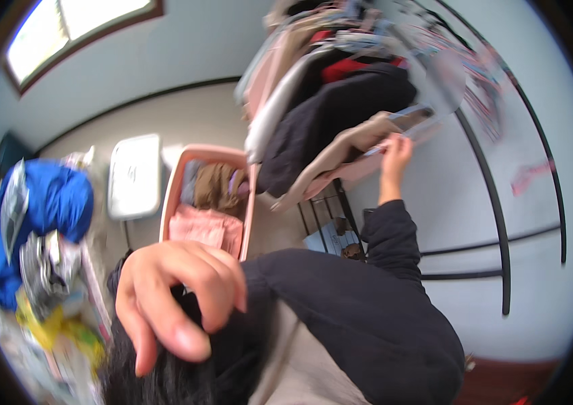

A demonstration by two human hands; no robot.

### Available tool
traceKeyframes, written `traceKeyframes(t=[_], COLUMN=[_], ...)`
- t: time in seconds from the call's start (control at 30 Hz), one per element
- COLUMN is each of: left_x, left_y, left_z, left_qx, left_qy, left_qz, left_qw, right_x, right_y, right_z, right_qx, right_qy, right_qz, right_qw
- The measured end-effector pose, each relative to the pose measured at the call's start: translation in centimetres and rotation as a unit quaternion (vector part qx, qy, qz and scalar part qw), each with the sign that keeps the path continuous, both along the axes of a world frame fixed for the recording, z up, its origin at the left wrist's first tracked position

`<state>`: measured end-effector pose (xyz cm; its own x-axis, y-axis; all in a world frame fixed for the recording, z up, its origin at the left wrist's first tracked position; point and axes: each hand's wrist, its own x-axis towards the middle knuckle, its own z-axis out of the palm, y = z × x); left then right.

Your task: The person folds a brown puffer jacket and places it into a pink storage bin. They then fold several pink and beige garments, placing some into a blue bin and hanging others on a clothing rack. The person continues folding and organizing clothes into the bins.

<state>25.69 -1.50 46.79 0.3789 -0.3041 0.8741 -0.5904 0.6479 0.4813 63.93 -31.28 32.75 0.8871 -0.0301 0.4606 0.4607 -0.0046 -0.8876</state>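
Observation:
My right hand [397, 148], its arm stretched forward, grips a pale pink and beige garment [362, 129] near its hanger [410, 112]. The hold is slightly blurred. This garment hangs at the near end of a row of clothes, in front of a dark garment [337, 114]. Close to the camera, my left hand [180, 293] is raised over dark hair [139, 369], with bent fingers apart and nothing seen in them. Beyond it on the floor stands a pink bin [166, 215] holding a brown folded cloth [215, 187] and pink folded cloth [200, 228].
A black metal clothes rack [484, 152] with bare hangers [484, 86] stands at right. A white-lidded box [134, 177] is left of the bin. Further left lie a blue cloth bundle [64, 197] and a yellow plastic bag [46, 324]. A black wire shelf [324, 212] sits below the clothes.

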Motion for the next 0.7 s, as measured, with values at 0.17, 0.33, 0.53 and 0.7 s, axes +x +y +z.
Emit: traceKeyframes(t=[0.17, 0.33, 0.53, 0.7], left_x=[-6.4, -12.6, -16.3, -20.0], left_y=[-1.3, -1.0, -5.4, -11.4], left_z=[0.3, -1.7, -5.9, -7.0], left_qx=[-0.026, -0.027, -0.169, -0.220], left_qy=[0.008, 0.027, 0.021, 0.146], left_qz=[0.092, 0.219, 0.419, 0.568], left_qw=[0.995, 0.975, 0.892, 0.779], right_x=[-4.9, -16.6, -26.2, -32.6], right_y=[3.3, 12.4, 20.2, 20.9], right_z=[-2.6, -9.2, -18.8, -24.1], right_qx=[-0.094, -0.217, -0.450, -0.551], right_qy=[-0.189, -0.172, 0.165, -0.006], right_qz=[-0.204, 0.153, 0.659, 0.795], right_qw=[0.956, 0.948, 0.579, 0.253])
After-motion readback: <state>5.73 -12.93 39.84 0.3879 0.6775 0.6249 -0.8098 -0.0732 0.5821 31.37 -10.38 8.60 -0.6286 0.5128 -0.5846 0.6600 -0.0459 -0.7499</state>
